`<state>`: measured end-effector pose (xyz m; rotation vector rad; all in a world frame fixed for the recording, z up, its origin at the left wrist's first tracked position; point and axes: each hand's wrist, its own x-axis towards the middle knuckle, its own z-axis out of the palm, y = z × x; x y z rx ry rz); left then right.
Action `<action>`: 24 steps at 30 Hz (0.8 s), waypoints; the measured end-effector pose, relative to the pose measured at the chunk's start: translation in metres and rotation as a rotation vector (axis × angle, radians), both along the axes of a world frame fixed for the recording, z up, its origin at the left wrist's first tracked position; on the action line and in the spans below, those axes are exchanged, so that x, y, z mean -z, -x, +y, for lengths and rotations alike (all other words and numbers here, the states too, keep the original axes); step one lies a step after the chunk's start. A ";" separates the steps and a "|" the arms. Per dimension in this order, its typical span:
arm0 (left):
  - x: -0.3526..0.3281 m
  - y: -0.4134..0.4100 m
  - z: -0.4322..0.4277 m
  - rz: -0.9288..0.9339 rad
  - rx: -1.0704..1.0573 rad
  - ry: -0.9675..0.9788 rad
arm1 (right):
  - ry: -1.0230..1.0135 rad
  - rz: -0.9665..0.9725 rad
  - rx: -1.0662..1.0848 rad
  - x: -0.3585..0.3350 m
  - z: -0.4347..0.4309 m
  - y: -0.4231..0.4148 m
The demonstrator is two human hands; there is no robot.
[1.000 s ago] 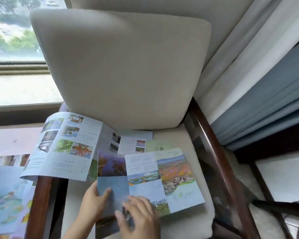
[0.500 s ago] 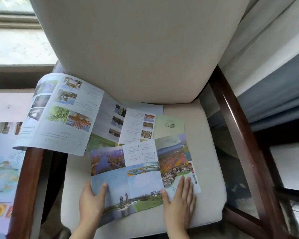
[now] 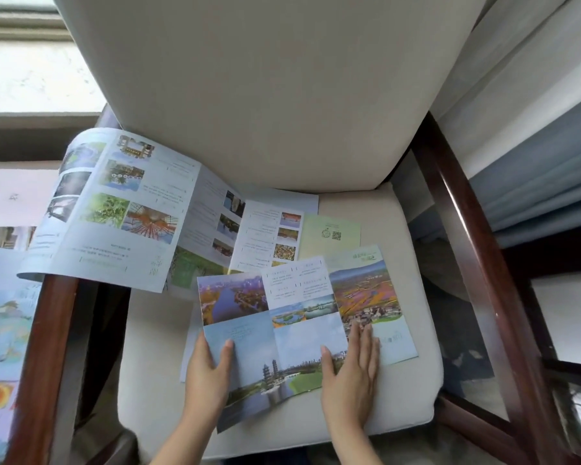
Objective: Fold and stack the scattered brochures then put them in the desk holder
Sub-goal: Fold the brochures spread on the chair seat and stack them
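The left hand [image 3: 208, 374] holds the left edge of the near brochure [image 3: 299, 330], thumb lying on top of the sheet and the other fingers along or under the edge; how far they curl beneath I cannot tell. The right hand [image 3: 353, 374] lies flat on the right half of the same brochure, fingers straight and together, pressing it onto the seat cushion [image 3: 413, 391]. The brochure is spread open with its crease lines showing, so this looks like the start of its fold, not the end.

Just beyond it, farther back on the seat, a small green leaflet [image 3: 329, 233] lies partly covered. To the left, a large open brochure [image 3: 121, 209] overlaps both and drapes over the left chair arm [image 3: 47, 330], its far-left edge curling in the air. Farther left, more printed sheets [image 3: 0, 313] lie spread out on a surface beside the chair, cut off by the frame edge.

Judging from this, the task is at an early stage: no brochure in view is folded shut, no stack has been made, and the desk holder is not in view. What is left appears to be nearly everything: folding each sheet, gathering them into one pile, then carrying the pile to the holder.
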<state>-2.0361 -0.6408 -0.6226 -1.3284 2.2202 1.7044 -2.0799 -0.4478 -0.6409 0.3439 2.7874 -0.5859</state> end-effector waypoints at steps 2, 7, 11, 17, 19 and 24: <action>0.002 0.000 0.002 -0.003 -0.030 0.002 | -0.023 0.025 0.021 0.004 -0.004 -0.005; 0.004 -0.004 -0.001 -0.002 -0.059 -0.042 | 0.120 0.307 0.110 0.002 -0.009 -0.012; 0.002 -0.002 0.001 0.010 -0.039 -0.075 | 0.258 0.540 0.061 -0.021 -0.019 -0.023; -0.016 0.007 0.005 0.004 -0.211 -0.490 | 0.395 0.370 -0.334 -0.049 -0.061 -0.048; -0.018 0.007 0.003 0.025 -0.194 -0.593 | 0.382 0.238 -0.465 -0.049 -0.071 -0.052; -0.017 0.005 0.006 0.081 -0.080 -0.313 | 0.335 0.022 -0.613 -0.050 -0.076 -0.055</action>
